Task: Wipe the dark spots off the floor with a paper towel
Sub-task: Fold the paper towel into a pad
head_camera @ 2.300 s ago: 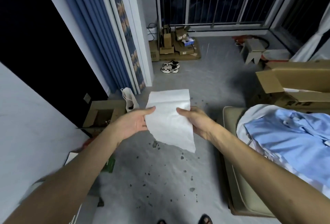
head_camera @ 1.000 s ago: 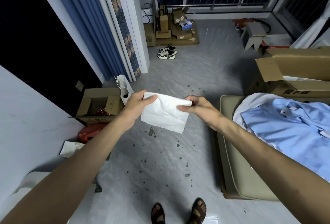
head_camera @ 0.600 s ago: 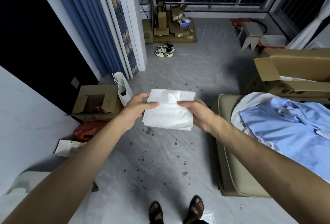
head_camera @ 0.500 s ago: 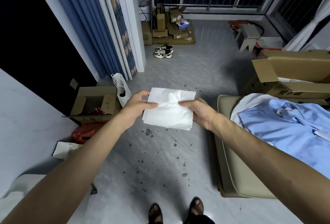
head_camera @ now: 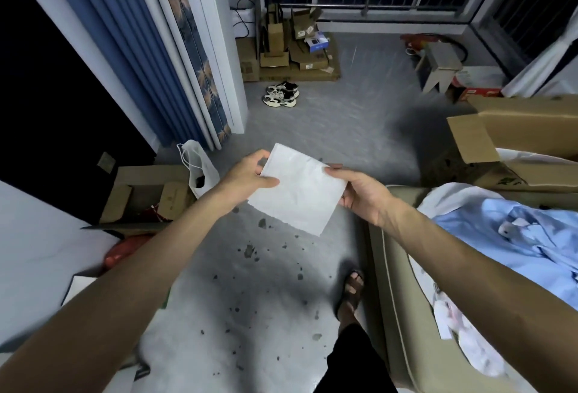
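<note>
white paper towel [head_camera: 298, 192], folded flat, is held in the air above the dark spots [head_camera: 250, 250] on the floor [head_camera: 328, 129]. left hand [head_camera: 247, 175] pinches one short edge, right hand [head_camera: 359, 192] the other. its long side runs hand to hand, dipping rightward. best to crouch over the spots and press firmly.

single head cam, wide-angle, standing height, pitched forward and down at the floor [head_camera: 328, 129]. arms enter from the bottom corners. left hand [head_camera: 247, 176] and right hand [head_camera: 359, 195] with the towel [head_camera: 300, 192] sit mid-frame, close. window rail [head_camera: 344, 6] far, at top edge; own foot [head_camera: 352, 292] near the bottom.
</note>
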`<state>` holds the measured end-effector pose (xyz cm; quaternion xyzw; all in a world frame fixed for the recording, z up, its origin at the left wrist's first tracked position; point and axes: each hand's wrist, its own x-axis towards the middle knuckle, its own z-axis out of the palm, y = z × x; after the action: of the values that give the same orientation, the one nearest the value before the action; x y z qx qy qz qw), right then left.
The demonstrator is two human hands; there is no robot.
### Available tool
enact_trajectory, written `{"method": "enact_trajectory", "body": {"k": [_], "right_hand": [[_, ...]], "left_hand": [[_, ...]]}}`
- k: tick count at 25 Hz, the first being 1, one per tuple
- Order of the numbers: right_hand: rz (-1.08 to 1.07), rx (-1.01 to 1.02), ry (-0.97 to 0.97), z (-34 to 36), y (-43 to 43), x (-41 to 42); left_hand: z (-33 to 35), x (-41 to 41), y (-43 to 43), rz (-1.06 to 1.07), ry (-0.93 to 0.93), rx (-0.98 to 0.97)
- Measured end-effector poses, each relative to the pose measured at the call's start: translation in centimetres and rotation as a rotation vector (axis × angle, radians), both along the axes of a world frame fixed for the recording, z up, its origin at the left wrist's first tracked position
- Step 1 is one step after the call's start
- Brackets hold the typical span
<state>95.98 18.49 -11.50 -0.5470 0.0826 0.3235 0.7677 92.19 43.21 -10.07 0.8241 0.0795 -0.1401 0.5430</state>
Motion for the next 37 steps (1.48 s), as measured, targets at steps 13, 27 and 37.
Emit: {"method": "enact_trajectory", "body": {"k": [13, 27, 37], "right_hand": [[0.424, -0.285, -0.193, -3.8, -3.6, 32.5], [0.078, -0.151, 0.227, -33.4, 3.4, 47.7], [-0.055, -1.239, -0.006, -72.2, -9.3, 60.5]], "left_hand": [[-2.7, 29.7, -6.4, 0.297, 0.067, -0.122], [-33.5, 51.8, 0.5, 0.165, 0.19, -0.072], [-77.3, 59.1, -5.3, -0.056, 0.429, 0.225]]}}
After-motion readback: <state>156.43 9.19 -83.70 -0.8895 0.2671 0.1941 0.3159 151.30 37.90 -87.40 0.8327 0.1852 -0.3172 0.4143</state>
